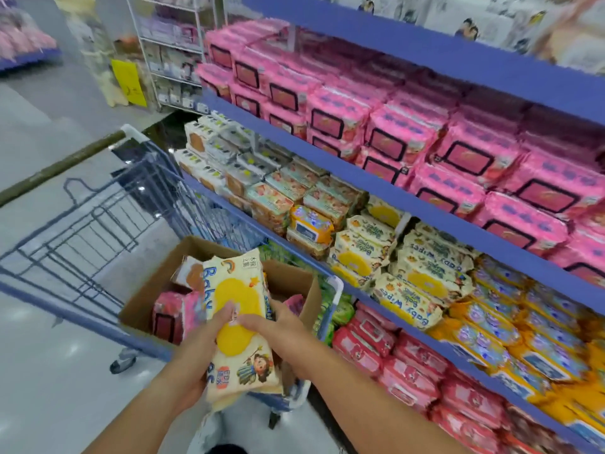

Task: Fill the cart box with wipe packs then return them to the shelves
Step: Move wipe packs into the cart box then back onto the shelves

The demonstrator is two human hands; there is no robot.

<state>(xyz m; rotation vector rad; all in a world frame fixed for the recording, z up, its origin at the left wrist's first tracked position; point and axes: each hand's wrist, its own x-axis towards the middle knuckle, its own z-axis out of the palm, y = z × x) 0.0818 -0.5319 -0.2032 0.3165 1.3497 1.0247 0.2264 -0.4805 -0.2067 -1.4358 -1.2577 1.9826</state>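
While both hands hold it, the yellow baby wipes pack (237, 326) sits over the cardboard box (294, 283) in the blue cart (98, 244). The left hand (199, 348) and right hand (278, 332) wrap its sides. Pink packs (170, 314) lie inside the box, beside the shelves (425, 204).

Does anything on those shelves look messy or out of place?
Mildly. The cream baby wipes packs on the middle shelf lie tilted and jumbled, while the pink packs above sit in neat rows. Nothing looks spilled or torn.
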